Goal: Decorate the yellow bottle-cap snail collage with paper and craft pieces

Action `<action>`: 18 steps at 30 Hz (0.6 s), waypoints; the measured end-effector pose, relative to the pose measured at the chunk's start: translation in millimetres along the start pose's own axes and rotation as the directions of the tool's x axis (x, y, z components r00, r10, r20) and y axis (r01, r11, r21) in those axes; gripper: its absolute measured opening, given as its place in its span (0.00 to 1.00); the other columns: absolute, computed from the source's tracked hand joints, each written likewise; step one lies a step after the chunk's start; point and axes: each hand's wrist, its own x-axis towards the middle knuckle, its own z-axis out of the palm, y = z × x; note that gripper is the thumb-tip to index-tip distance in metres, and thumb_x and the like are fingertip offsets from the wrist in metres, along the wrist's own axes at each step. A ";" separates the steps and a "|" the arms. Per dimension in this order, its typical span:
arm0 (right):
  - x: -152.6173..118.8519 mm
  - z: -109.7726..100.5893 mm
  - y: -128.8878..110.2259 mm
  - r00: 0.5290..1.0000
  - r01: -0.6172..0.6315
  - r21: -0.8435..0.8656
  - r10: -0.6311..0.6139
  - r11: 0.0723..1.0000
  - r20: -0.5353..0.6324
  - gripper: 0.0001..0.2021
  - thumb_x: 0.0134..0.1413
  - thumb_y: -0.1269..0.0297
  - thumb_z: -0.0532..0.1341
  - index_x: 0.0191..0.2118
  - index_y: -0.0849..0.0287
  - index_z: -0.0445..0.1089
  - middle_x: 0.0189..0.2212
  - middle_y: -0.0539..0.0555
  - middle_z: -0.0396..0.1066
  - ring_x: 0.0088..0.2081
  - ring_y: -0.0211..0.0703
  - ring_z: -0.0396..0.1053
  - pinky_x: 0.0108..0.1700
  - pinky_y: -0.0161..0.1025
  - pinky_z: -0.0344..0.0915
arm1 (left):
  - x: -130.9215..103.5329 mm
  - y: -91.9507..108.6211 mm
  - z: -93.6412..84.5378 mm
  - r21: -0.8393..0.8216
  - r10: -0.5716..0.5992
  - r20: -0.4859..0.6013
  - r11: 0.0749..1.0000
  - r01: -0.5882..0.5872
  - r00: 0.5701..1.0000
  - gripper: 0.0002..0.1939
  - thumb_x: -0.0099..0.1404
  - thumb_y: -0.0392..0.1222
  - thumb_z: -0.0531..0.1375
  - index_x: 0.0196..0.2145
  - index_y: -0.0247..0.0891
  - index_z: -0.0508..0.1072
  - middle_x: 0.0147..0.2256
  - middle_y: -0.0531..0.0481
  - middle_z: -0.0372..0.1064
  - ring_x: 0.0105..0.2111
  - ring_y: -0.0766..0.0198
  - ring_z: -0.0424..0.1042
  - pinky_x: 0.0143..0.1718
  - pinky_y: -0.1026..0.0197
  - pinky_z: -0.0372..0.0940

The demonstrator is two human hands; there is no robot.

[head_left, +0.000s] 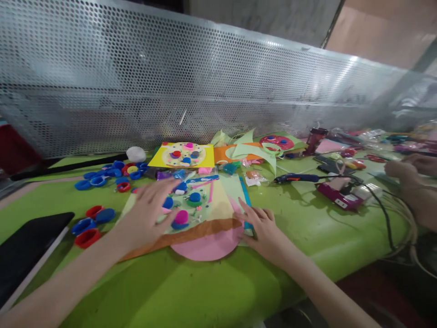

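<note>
My left hand (148, 212) is open, its fingers apart over the left side of a pale green paper craft (213, 205) with coloured caps stuck on it. A magenta pom-pom (182, 217) in a blue cap lies just beside its thumb. My right hand (259, 222), also open with fingers spread, rests at the craft's right edge, by a blue paper strip (246, 200). Under the craft, a brown paper strip (201, 230) and a rounded pink sheet (208, 246) stick out toward me. Whether my left fingertips touch the craft, I cannot tell.
Blue and red bottle caps (98, 181) lie at left, near a black tablet-like object (30, 246). Behind is a yellow card (155, 157) with a decorated circle. A soldering-iron-like tool (297, 177) and a maroon device (341, 197) with cables sit right, near another person's hands (403, 177).
</note>
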 end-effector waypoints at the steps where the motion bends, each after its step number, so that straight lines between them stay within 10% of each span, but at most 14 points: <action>1: -0.2 -0.3 -0.5 1.000 0.011 0.017 -0.011 1.000 0.007 0.41 0.55 0.65 0.59 0.66 0.50 0.31 0.50 0.55 0.67 0.53 0.54 0.57 0.53 0.53 0.49 | 6.1 11.2 1.4 -0.046 0.052 0.128 0.998 -0.047 0.990 0.27 0.66 0.49 0.48 0.61 0.40 0.47 0.59 0.42 0.54 0.58 0.51 0.54 0.58 0.46 0.47; 7: -0.8 -2.2 -1.0 0.999 -0.050 0.097 0.051 0.994 -0.002 0.46 0.53 0.66 0.61 0.65 0.53 0.26 0.47 0.54 0.71 0.51 0.53 0.60 0.53 0.52 0.47 | 58.6 59.7 29.8 -0.301 0.330 0.485 0.933 -0.199 0.810 0.30 0.67 0.45 0.46 0.63 0.35 0.41 0.60 0.39 0.53 0.57 0.54 0.57 0.54 0.53 0.55; 18: 0.1 -2.1 -3.6 0.988 -0.131 0.105 0.138 0.986 -0.061 0.47 0.50 0.58 0.63 0.66 0.60 0.30 0.45 0.58 0.72 0.52 0.58 0.59 0.54 0.58 0.43 | 113.4 76.4 42.0 -0.276 0.468 0.512 0.884 -0.377 0.720 0.19 0.67 0.41 0.43 0.51 0.32 0.61 0.47 0.38 0.65 0.47 0.51 0.64 0.49 0.50 0.54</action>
